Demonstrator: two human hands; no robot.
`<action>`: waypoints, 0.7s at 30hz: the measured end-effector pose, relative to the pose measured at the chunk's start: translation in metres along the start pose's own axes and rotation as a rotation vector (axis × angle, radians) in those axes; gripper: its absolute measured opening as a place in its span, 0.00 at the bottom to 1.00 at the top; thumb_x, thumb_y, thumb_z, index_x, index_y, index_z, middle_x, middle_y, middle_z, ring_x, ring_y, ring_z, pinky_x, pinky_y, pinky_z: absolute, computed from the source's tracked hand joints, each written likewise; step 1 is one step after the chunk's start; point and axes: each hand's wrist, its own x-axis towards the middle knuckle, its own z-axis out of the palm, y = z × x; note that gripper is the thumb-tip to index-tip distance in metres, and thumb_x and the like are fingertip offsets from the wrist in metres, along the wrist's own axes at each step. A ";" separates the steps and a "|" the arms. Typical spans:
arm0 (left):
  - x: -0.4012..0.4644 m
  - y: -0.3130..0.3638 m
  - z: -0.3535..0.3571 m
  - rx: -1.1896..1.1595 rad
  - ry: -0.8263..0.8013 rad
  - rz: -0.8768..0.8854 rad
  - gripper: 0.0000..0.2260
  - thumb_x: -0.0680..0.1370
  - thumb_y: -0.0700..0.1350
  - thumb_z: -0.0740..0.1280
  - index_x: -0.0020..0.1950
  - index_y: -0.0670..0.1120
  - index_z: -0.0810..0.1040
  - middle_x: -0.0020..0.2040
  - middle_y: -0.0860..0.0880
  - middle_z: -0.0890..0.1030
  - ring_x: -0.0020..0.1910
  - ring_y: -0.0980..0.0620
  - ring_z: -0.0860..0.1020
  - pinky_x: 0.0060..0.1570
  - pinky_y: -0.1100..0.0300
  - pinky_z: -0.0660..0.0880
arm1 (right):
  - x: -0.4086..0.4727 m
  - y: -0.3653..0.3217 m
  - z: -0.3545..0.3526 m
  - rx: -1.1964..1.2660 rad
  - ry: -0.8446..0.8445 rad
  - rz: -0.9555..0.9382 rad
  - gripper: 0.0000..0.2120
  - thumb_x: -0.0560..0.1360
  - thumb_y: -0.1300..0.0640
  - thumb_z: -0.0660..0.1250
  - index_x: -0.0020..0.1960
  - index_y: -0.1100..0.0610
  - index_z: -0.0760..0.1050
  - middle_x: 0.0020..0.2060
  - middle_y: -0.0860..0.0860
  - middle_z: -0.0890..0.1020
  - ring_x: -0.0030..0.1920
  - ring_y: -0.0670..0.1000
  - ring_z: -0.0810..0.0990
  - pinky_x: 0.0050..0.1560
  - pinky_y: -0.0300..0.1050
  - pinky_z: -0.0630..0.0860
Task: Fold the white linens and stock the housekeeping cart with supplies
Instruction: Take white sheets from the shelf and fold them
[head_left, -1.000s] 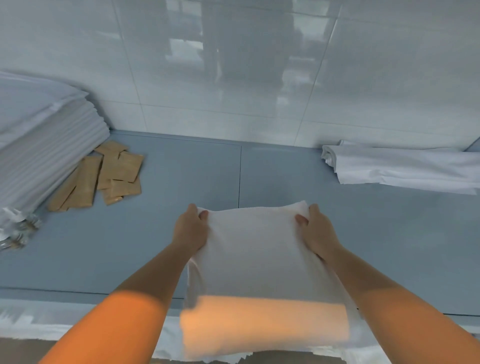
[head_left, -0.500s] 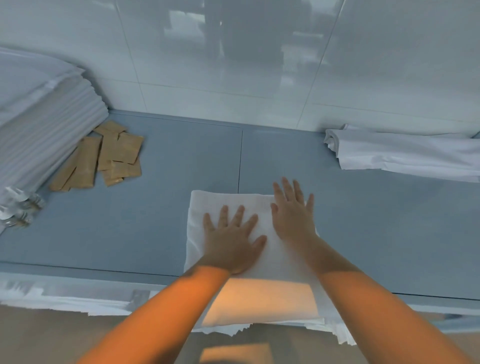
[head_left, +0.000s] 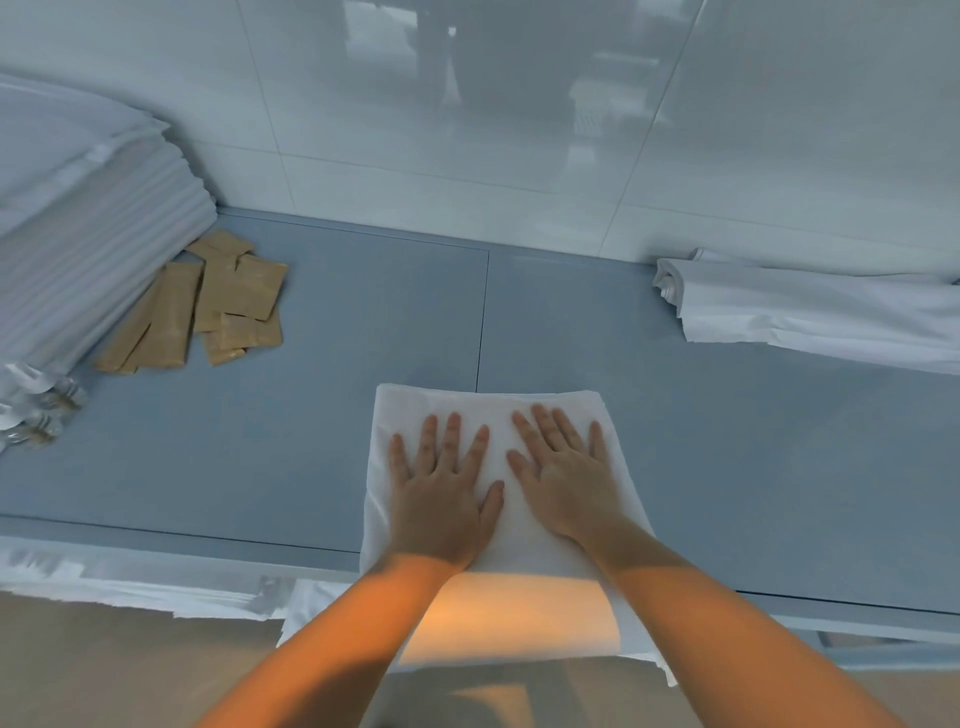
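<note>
Nearest, the folded white towel (head_left: 488, 519) lay smooth and rectangular over the front edge of the grey-blue surface (head_left: 727, 467), its near end hanging off. Both the left hand (head_left: 441, 504) and right hand (head_left: 566, 483) pressed flat on it, fingers straight and spread, gripping nothing. Farther left lay brown sachets (head_left: 208, 306) beside stacked linens (head_left: 88, 249); far right, a loose white sheet (head_left: 810, 312)

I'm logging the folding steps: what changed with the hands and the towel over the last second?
A second ago both hands pinched the far corners of the white towel; they let go and laid it flat. Now the left hand and right hand press on it with straight fingers, the right having drawn back beside the left. The brown packets, linen stack and loose sheet stayed put.
</note>
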 end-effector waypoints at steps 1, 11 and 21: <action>0.000 -0.005 0.000 0.000 -0.009 -0.012 0.33 0.74 0.66 0.35 0.78 0.58 0.42 0.79 0.47 0.43 0.77 0.44 0.40 0.70 0.41 0.29 | 0.000 0.007 0.000 -0.015 0.005 0.050 0.28 0.79 0.36 0.39 0.77 0.40 0.40 0.77 0.44 0.41 0.77 0.47 0.37 0.73 0.60 0.31; 0.015 -0.014 0.002 -0.076 0.004 -0.082 0.35 0.72 0.72 0.39 0.78 0.60 0.44 0.78 0.40 0.43 0.76 0.40 0.39 0.72 0.40 0.35 | 0.019 0.019 -0.026 0.025 -0.196 0.109 0.29 0.79 0.36 0.42 0.78 0.42 0.41 0.78 0.48 0.38 0.76 0.52 0.34 0.74 0.60 0.36; 0.032 -0.013 0.002 0.021 -0.041 -0.110 0.36 0.71 0.71 0.34 0.77 0.60 0.42 0.78 0.39 0.46 0.76 0.37 0.44 0.69 0.35 0.38 | -0.137 -0.035 -0.024 -0.231 -0.119 -0.259 0.48 0.61 0.20 0.57 0.70 0.50 0.71 0.70 0.51 0.71 0.70 0.59 0.69 0.64 0.70 0.53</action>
